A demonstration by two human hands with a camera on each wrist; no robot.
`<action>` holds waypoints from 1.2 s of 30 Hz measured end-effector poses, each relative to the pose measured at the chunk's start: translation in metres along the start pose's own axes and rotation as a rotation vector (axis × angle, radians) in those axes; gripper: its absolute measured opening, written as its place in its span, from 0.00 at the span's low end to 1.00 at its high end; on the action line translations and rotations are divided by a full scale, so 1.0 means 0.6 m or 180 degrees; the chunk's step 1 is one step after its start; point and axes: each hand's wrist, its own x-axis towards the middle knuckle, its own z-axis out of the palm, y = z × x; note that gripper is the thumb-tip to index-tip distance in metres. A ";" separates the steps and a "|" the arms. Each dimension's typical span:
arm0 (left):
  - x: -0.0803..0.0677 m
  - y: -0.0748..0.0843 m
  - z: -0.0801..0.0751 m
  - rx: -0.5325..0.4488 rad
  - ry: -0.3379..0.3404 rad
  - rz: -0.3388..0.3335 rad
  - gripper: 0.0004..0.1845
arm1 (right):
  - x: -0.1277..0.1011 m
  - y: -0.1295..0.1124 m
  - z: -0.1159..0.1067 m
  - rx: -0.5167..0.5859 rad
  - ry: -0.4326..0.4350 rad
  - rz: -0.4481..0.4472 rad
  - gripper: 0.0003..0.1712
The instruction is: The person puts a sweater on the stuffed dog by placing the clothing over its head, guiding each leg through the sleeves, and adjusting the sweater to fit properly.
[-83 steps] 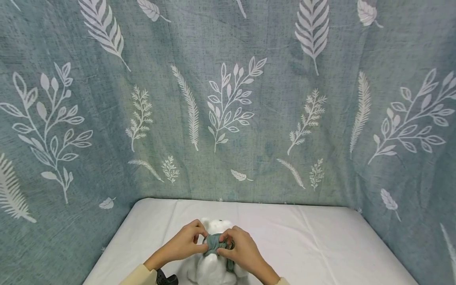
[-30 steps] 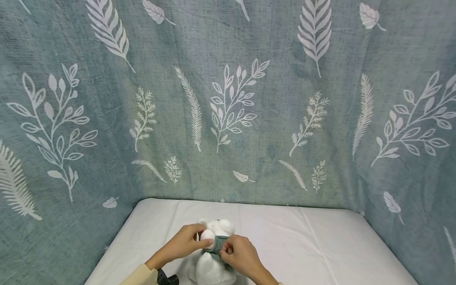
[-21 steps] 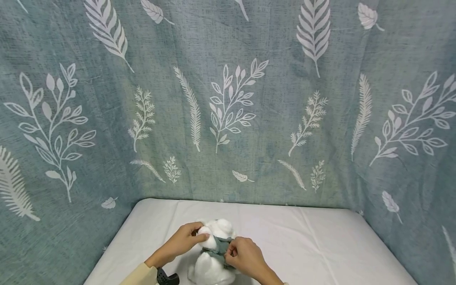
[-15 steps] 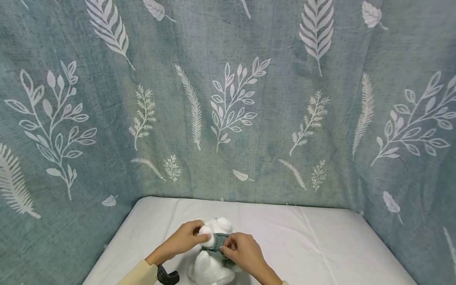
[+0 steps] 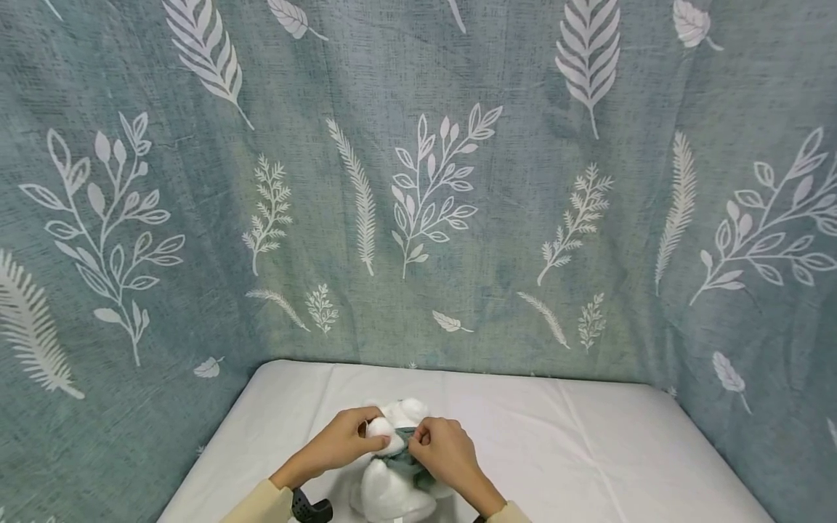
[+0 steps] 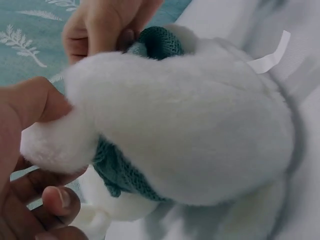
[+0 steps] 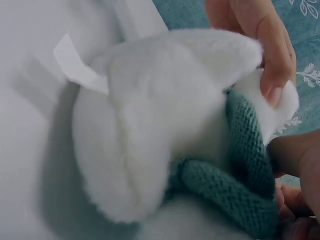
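A white plush toy (image 5: 391, 494) sits at the near edge of the head view, a teal knitted scarf (image 5: 402, 462) around it. My left hand (image 5: 343, 438) holds a rounded white part of the toy (image 6: 55, 142) between thumb and fingers. Across from it, my right hand (image 5: 447, 452) pinches the scarf at the toy's right side. The right wrist view shows the scarf (image 7: 225, 192) bent in a loop, running up to the right hand's fingers (image 7: 292, 200). Part of the scarf is hidden behind the toy's fur.
The toy is on a white-covered table (image 5: 556, 450). A leaf-patterned blue-green cloth (image 5: 418, 327) walls in the back and both sides. A white tag (image 7: 75, 65) sticks out of the plush. A black strap (image 5: 311, 508) is at the left wrist.
Both hands were at the bunched scarf at first. The left hand has since moved onto the toy's white rounded part, while the right hand keeps pinching and shifting the scarf. The toy has tilted slightly.
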 end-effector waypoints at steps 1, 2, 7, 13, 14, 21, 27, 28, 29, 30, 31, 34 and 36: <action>-0.001 -0.001 -0.001 -0.0009 0.0003 0.0004 0.06 | 0.000 0.002 0.001 -0.0033 0.0007 0.0027 0.08; -0.001 -0.001 -0.002 -0.0014 0.0001 0.0001 0.06 | 0.001 0.003 0.001 -0.0052 0.0009 0.0049 0.08; -0.003 0.001 0.000 -0.0088 -0.0031 -0.0045 0.07 | 0.006 0.003 0.006 -0.0021 0.0029 0.0100 0.11; -0.007 0.007 0.007 -0.0092 -0.0008 -0.0048 0.14 | 0.015 -0.012 0.011 0.0090 0.0096 0.0055 0.16; -0.008 0.008 0.008 -0.0077 -0.0007 -0.0036 0.14 | 0.016 -0.014 0.011 0.0074 0.0096 0.0029 0.16; -0.008 0.009 0.012 0.0111 0.0011 0.0128 0.13 | 0.021 -0.019 0.008 -0.0372 0.0072 -0.0065 0.17; -0.005 0.009 0.014 0.0128 0.0059 -0.0003 0.12 | 0.010 -0.012 0.006 -0.0488 0.0182 -0.0085 0.13; -0.006 0.009 0.014 0.0087 0.0053 -0.0047 0.13 | 0.005 -0.012 0.005 -0.0428 0.0166 -0.0087 0.12; -0.006 0.008 0.014 0.0056 0.0049 -0.0085 0.13 | 0.001 -0.012 0.004 -0.0358 0.0144 -0.0084 0.13; -0.007 0.008 0.013 0.0026 0.0053 -0.0113 0.14 | -0.003 -0.012 0.003 -0.0281 0.0112 -0.0091 0.13; -0.007 0.007 0.012 -0.0003 0.0056 -0.0146 0.15 | -0.007 -0.013 0.002 -0.0202 0.0059 -0.0095 0.14; -0.006 0.005 0.010 -0.0041 0.0096 -0.0226 0.18 | -0.017 -0.019 0.001 -0.0039 -0.0106 -0.0141 0.17; -0.004 0.006 0.010 -0.0069 0.0119 -0.0240 0.20 | -0.020 -0.024 0.003 -0.0071 -0.0159 -0.0171 0.17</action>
